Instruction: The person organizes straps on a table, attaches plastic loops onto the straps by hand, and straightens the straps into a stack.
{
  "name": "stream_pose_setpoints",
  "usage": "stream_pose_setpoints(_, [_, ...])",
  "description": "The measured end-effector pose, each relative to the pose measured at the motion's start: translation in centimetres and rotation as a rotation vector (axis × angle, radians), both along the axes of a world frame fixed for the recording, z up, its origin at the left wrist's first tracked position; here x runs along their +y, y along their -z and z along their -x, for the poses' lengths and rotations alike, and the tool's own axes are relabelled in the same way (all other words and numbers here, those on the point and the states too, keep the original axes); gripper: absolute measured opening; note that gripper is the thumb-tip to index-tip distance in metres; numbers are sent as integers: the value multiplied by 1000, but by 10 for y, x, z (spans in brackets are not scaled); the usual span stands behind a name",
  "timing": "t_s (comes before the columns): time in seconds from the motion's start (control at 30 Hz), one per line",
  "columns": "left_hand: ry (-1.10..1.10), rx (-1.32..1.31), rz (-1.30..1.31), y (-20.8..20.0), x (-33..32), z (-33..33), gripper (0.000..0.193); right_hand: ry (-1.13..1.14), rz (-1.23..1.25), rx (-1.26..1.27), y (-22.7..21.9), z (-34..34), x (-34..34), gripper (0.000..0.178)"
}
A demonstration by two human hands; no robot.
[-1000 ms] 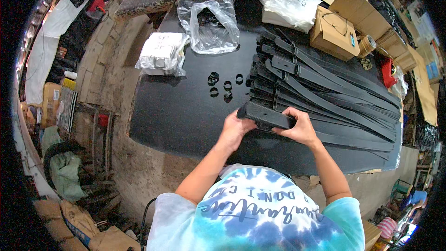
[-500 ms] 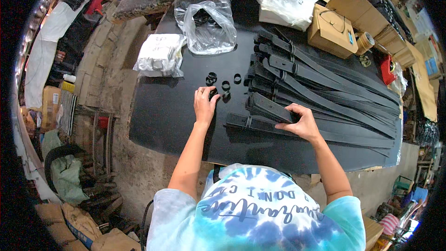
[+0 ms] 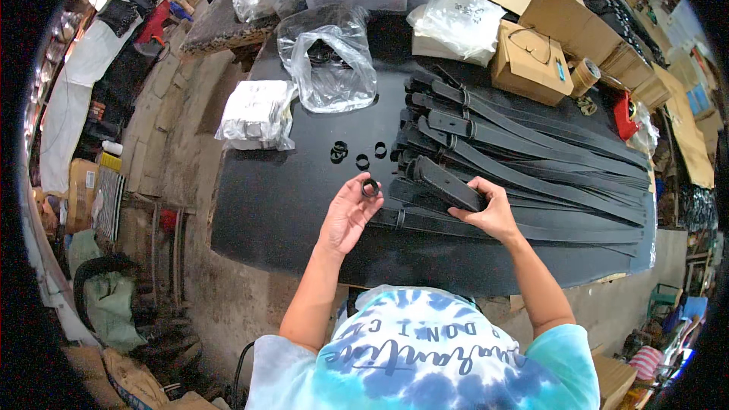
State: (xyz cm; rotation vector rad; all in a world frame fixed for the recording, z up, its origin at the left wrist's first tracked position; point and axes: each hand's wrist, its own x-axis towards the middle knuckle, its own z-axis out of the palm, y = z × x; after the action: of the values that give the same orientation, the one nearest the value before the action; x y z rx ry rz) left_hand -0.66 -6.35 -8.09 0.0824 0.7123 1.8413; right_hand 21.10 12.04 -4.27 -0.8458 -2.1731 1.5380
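Observation:
My left hand (image 3: 346, 222) has its palm turned partly up and pinches a small black belt loop (image 3: 370, 181) between thumb and fingertips. Several more black loops (image 3: 363, 161) lie on the table just beyond it. Closed round a stack of black belts (image 3: 449, 184), my right hand (image 3: 487, 211) tilts their ends up above the table. Beneath and beyond that hand, a wide pile of black belts (image 3: 524, 133) stretches to the right, some bundled with loops round them. One bundle (image 3: 433, 220) lies nearest me, below the held stack.
The dark table (image 3: 281, 220) carries a white plastic-wrapped packet (image 3: 257, 115) at left and an open clear bag (image 3: 334, 95) behind the loops. At the far right are a cardboard box (image 3: 529, 64), a tape roll (image 3: 585, 76) and a red object (image 3: 626, 115).
My left hand has lifted a loop off the table, moving right and nearer me while turning its palm up. My right hand still grips the belt stack. The view has shifted slightly.

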Motion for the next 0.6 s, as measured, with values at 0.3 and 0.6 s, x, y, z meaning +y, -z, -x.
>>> stream_pose_setpoints(0.3, [-42, -6, 62, -3, 14, -22, 27, 55, -115, 26, -3, 1, -7, 31])
stream_pose_setpoints(0.6, [-82, 299, 205, -15, 14, -36, 56, -74, -104, -121, -20, 2, -2, 32])
